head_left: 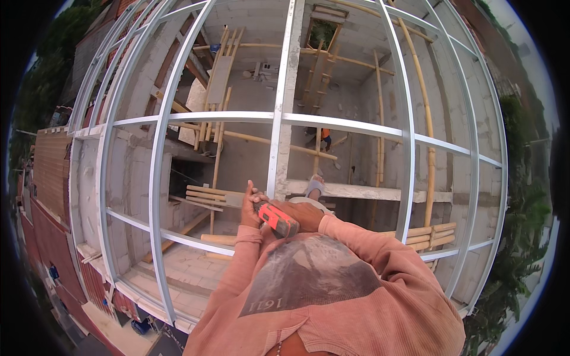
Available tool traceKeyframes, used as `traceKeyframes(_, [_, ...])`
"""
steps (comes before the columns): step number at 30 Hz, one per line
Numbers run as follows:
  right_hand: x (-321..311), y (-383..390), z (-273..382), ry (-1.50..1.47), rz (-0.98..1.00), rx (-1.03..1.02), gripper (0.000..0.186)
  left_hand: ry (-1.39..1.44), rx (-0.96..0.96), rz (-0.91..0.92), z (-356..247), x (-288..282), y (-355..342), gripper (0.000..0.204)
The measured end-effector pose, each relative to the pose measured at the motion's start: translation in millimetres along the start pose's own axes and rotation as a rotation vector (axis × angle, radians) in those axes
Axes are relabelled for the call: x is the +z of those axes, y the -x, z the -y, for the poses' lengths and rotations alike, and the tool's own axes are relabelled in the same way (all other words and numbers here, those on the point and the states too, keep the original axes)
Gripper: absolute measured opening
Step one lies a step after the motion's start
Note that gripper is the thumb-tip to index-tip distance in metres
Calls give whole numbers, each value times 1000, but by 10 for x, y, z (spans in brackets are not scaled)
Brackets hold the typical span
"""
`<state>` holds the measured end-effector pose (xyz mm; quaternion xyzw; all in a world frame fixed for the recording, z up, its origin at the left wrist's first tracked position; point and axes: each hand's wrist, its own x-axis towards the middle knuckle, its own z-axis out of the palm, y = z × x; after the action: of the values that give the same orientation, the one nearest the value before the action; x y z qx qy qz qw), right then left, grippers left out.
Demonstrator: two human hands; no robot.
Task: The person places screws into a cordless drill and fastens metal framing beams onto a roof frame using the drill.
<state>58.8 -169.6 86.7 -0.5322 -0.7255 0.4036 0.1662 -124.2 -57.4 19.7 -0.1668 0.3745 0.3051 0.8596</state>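
A red and black cordless drill is held close in front of my chest. My right hand is wrapped round it from the right side. My left hand is at the drill's front end, one finger raised and the others curled in. Whatever those curled fingers hold, if anything, is too small to make out. Just beyond both hands runs a silvery metal roof bar, apart from them.
Silvery crossbars form an open frame over a deep room of pale block walls. My sandalled foot is by a concrete beam. Bamboo poles stand below, and a person in orange is far down.
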Motion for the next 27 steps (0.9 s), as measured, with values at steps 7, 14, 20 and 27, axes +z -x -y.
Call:
traceKeyframes(7, [-125,-13,84,42,28,-4,78,-63,92,-32,26,-88,-23,37])
traceKeyframes(14, [-167,-39,157,34,97,56,76,-60,78,-51,10,-53,23,37])
traceKeyframes(20, [-181,-48,126,-62,101,71,75,-57,134,-97,33,-125,21,36])
traceKeyframes(27, [45,-65,-45,-130,158,131,73,-104,172,55,115,-608,79,20])
